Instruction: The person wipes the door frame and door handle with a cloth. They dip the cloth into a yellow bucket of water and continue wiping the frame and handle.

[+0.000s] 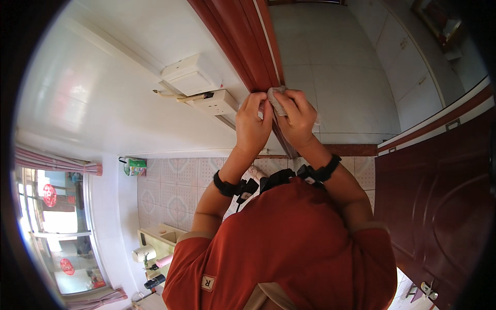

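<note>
A folded greyish cloth [276,101] is gripped in my right hand [300,116], pressed against the edge of a reddish-brown door frame [248,42]. My left hand [254,122] is just beside it, its fingers curled and the thumb bent towards the index finger. Those left fingertips touch the frame's face or edge, and whether they pinch anything is hidden. Black straps with small devices circle both forearms.
Left of the frame, a white wall carries a switch box [192,75], a socket [217,102] and a cable [174,95]. A dark red door [434,201] stands at the right. Below are patterned floor tiles [174,186], a green bag [135,166] and a counter [159,234].
</note>
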A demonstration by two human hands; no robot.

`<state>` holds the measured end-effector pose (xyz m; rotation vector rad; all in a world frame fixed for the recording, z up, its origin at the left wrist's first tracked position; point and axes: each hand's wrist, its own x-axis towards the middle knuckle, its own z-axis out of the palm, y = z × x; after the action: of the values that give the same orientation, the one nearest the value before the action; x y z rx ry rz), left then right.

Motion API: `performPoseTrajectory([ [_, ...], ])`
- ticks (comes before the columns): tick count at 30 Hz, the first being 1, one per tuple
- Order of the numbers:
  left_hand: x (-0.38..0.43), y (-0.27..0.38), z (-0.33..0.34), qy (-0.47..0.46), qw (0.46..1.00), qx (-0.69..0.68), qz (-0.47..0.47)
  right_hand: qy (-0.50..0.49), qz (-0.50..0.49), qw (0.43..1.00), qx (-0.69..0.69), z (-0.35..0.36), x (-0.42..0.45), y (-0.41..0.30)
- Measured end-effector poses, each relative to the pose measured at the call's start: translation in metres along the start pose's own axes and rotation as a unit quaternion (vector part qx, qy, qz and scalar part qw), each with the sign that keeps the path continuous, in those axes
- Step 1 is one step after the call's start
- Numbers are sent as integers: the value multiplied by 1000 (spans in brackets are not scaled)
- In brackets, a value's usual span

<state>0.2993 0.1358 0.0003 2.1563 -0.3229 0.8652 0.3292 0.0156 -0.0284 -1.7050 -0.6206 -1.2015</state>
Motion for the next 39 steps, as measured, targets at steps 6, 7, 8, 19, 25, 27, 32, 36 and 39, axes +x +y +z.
performPoseTrajectory([
  [6,2,5,-1,5,1000,-13,-15,5,9,1000,0,2,10,-6],
  [7,2,5,-1,-3,1000,-9,-20,-1,12,1000,5,1,7,-4],
  [8,0,5,-1,-12,999,-15,-34,-6,16,1000,10,0,2,-1],
  [19,7,16,-2,-15,999,-17,-32,16,19,999,38,5,15,-4],
  [25,-5,9,1,-51,996,-9,-67,26,21,999,38,6,11,-7],
  [27,3,18,-3,-35,997,-25,-63,28,33,998,39,6,22,-12],
  [32,-4,10,3,-32,998,-28,-42,15,49,998,29,7,-3,0],
  [36,-8,0,3,-31,997,-24,-69,-3,141,985,102,3,-11,0],
  [39,-5,-7,-1,-11,996,8,-92,1,234,958,164,-3,-2,-1],
])
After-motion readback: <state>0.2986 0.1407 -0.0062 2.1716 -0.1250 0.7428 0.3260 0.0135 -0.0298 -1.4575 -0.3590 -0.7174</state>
